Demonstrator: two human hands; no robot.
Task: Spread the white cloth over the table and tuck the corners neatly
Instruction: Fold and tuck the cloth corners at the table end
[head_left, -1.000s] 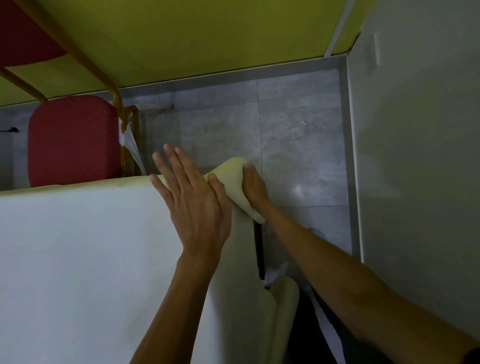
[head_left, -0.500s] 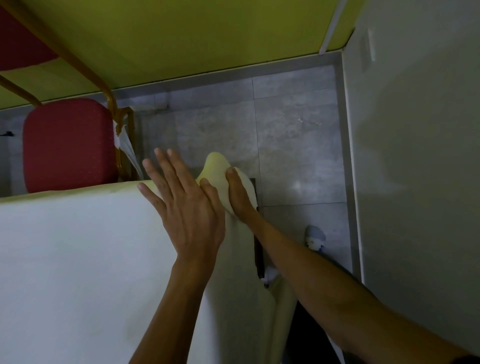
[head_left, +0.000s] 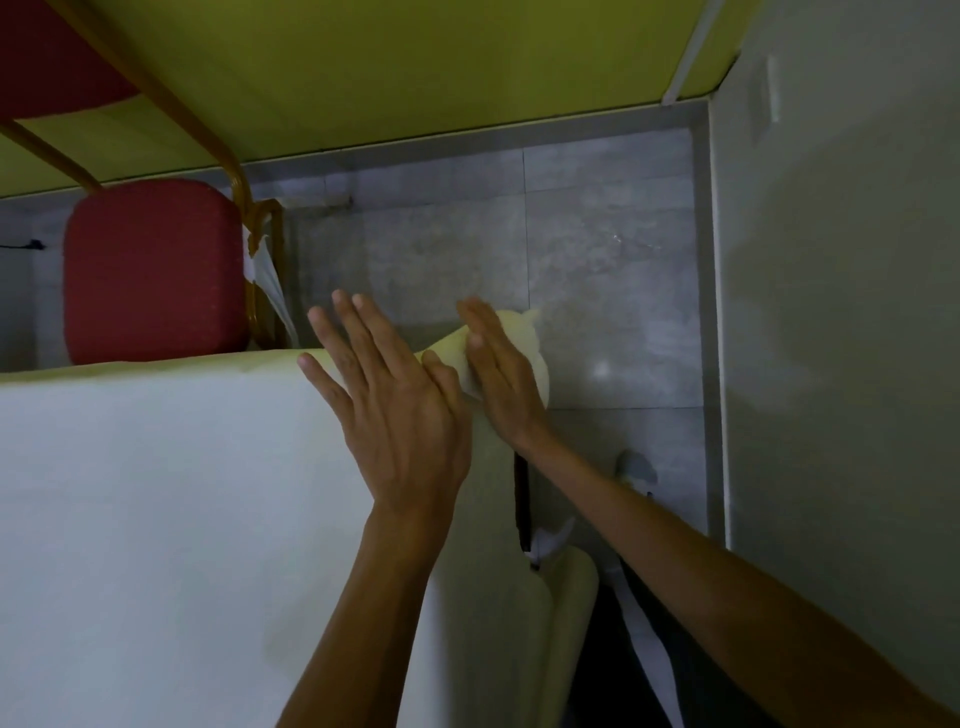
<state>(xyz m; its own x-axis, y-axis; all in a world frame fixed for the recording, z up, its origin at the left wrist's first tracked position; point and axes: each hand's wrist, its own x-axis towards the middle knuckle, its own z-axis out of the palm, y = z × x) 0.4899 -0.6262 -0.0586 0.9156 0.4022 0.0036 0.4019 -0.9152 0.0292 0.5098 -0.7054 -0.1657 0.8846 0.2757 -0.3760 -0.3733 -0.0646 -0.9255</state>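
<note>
**A:** How far along is the job?

**B:** The white cloth (head_left: 156, 493) lies smooth over the top of the table (the table itself is hidden under it) and hangs down the right side. Spreading looks done at this end.

**A:** And the corners?

**B:** The far right one is in hand. A folded flap (head_left: 524, 353) of the cloth juts past the edge over the grey floor (head_left: 597, 260), not yet tucked.

**A:** What about the grip?

**B:** No pinch on either side. The left hand (head_left: 400, 415) lies flat on the cloth at the corner, fingers spread. The right hand (head_left: 498, 384) presses straight fingers against the flap; I cannot see its thumb.

**A:** What is left?

**B:** By my judgement, folding this flap down. The other corners are out of view, so I cannot tell about them.
</note>
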